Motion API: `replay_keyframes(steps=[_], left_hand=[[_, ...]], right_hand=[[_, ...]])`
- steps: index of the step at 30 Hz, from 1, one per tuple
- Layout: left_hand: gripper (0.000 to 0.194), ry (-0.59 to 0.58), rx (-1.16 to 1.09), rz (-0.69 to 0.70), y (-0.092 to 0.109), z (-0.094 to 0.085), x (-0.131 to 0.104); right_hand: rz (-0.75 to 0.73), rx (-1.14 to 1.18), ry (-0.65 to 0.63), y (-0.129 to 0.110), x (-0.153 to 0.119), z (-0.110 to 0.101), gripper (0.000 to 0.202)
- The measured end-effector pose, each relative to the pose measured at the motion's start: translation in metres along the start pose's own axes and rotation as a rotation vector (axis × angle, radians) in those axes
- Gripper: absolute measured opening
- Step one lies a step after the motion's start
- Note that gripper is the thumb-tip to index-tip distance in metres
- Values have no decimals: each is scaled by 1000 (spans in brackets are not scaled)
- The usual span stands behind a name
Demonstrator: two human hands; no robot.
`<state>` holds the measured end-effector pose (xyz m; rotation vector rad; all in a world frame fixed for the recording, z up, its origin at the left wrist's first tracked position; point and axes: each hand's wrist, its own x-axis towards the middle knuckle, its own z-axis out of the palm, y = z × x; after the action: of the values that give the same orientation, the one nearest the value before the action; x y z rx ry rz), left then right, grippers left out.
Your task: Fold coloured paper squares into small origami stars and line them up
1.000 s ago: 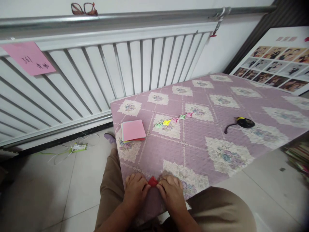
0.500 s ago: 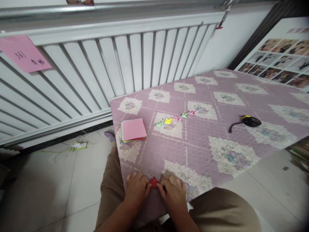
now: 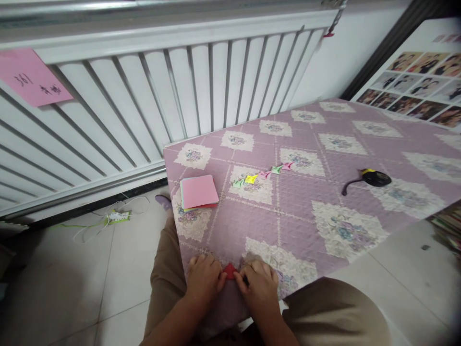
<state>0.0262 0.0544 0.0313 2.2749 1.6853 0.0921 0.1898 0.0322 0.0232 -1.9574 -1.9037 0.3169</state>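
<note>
A small folded piece of red paper (image 3: 229, 271) lies near the front edge of the table, between my two hands. My left hand (image 3: 206, 278) grips its left side, fingers curled. On its right side my right hand (image 3: 260, 282) pinches it, the fingers bent. Farther back, small folded paper pieces rest in a slanting row: a pale green one (image 3: 238, 183), a yellow one (image 3: 251, 179), a pink one (image 3: 264, 175), a green one (image 3: 276, 169) and another pink one (image 3: 287, 166). A stack of square coloured paper (image 3: 200, 191), pink on top, sits at the left.
The table has a purple flowered cloth (image 3: 248, 221). A black object with a curved stem (image 3: 376, 178) lies at the right. A white radiator (image 3: 201, 86) stands behind, bearing a pink note (image 3: 32, 79). A photo board (image 3: 414, 77) is at the back right; a power strip (image 3: 118, 216) is on the floor.
The view has shifted slightly. Both hands stay at the red paper, whose visible shape looks a little more upright and pointed.
</note>
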Motion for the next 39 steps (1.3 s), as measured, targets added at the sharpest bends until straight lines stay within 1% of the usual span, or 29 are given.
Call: replay_keyframes(steps=[5,8,11,13,15,18,20,22,26,29,33,36,39], left_hand=[[14,-36,10,-9,2,-5,1],[12,-18,-10,-15,0,-3,0],[8,19,-42,43,-6,3,-1],[7,47,-31,152,-11,6,-1],[8,82,5,321,-16,7,0],[14,142,71,592,-21,5,0],[19,171,105,683,-22,3,0],[21,171,124,695,-22,3,0],[24,115,117,655,-23,4,0],[23,106,101,647,-24,6,0],[21,120,81,638,-25,8,0],[20,126,79,627,-25,8,0],[20,113,76,623,-24,6,0]], right_hand=[[4,5,-18,1,-1,0,18],[1,12,-18,4,-2,1,18],[-10,8,1,6,-4,3,17],[-13,-3,15,7,-6,4,17],[-13,-11,24,5,-7,5,17],[-18,-23,33,4,-8,5,18],[-36,-29,42,7,-8,4,18],[-85,-2,50,14,-9,4,18],[-202,91,75,36,-16,3,19],[-295,63,114,46,-28,4,20],[-423,-62,100,42,-43,7,32],[-448,-141,75,36,-48,8,40],[-462,-179,75,33,-48,8,44]])
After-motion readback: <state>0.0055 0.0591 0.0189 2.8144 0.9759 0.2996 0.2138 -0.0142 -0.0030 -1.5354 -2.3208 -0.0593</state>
